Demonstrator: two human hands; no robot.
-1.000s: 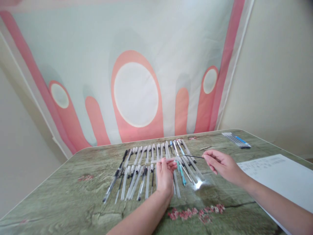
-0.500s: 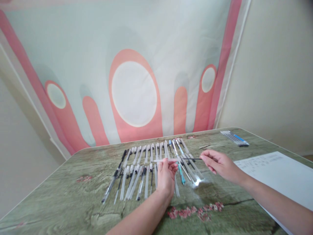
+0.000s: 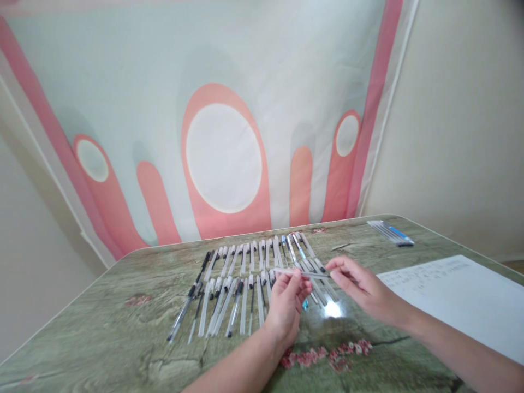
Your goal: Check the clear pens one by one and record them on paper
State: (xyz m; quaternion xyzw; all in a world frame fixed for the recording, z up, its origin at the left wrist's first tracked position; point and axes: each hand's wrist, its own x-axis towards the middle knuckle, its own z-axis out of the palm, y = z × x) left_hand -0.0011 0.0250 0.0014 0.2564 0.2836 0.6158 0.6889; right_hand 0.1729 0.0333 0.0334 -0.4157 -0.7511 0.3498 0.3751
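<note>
My left hand (image 3: 285,300) is closed around a slim translucent pen barrel (image 3: 283,271), held almost level above the rows of pens. A thin dark pen refill (image 3: 315,274) runs rightward from the barrel, and much of it seems to lie inside the clear tube. At its right end is my right hand (image 3: 360,286), thumb and fingertips drawn together at the refill's tip. Beneath both hands, two rows of pens, caps and clear barrels (image 3: 223,308) lie side by side. A teal pen (image 3: 305,304) is mostly covered by my left hand.
On the right lies a white sheet of paper (image 3: 462,305) with faint writing. Farther back sits a bundle of clear and blue pens (image 3: 391,233). The wood-patterned table (image 3: 135,333) meets a wall hanging (image 3: 227,158) at its far edge.
My right hand has moved left and slightly down, closer to my left hand. Less dark refill shows bare between them. My left hand has shifted a little right with the barrel.
</note>
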